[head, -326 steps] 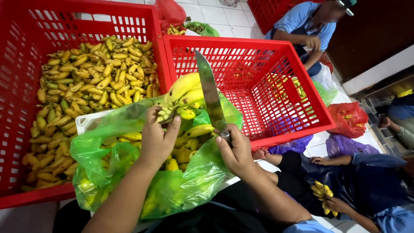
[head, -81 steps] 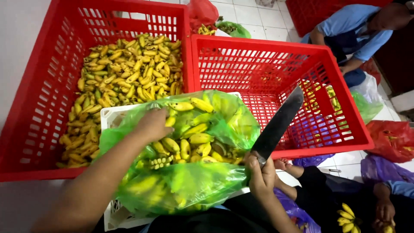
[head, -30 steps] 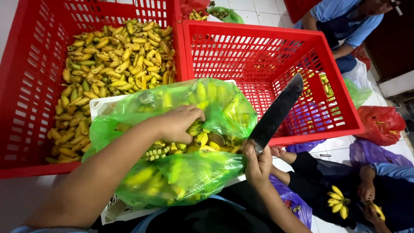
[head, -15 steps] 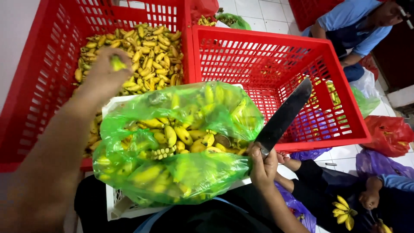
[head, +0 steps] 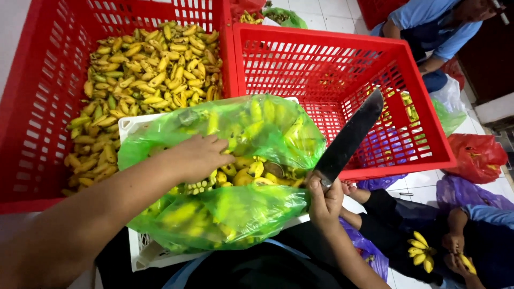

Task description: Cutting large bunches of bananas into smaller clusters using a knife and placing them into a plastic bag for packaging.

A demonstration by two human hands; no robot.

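Note:
A green plastic bag (head: 235,208) full of small yellow bananas (head: 249,172) lies open on a white crate (head: 140,251) in front of me. My left hand (head: 198,158) reaches into the bag's opening and rests on the bananas, fingers curled over them. My right hand (head: 324,200) grips the handle of a large dark knife (head: 350,136), its blade pointing up and to the right, beside the bag's right edge.
A red crate (head: 37,107) on the left holds several loose small bananas (head: 144,80). A second red crate (head: 332,69) stands behind the knife. One person in blue sits at top right, another at lower right holds a banana bunch (head: 420,251). Red and purple bags lie on the floor.
My left hand dropped a banana into the left red crate and has come back down into the green bag. The knife stays raised in my right hand.

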